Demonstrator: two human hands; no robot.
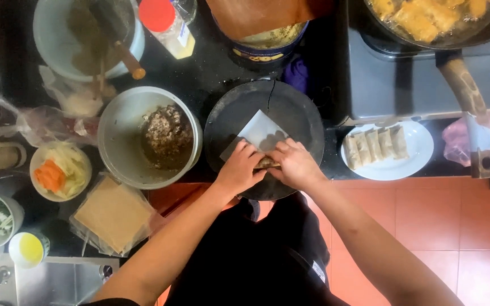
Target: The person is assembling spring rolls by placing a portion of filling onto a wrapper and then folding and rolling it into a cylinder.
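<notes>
My left hand [239, 170] and right hand [295, 164] pinch the wrapper [259, 133] closed over filling at the dark plate's [228, 113] near edge; uneven pressure risks tearing.

Round dark board [290, 107] hemmed left by mince bowl [121, 136], right by plate of rolls [415, 164], behind by tub [262, 48], near edge open toward tiled floor [460, 221].

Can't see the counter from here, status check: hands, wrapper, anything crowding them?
Left hand and right hand both pinching the near edge of the wrapper over filling, on the dark round plate. Grey bowl of minced filling close left, not touching.
</notes>
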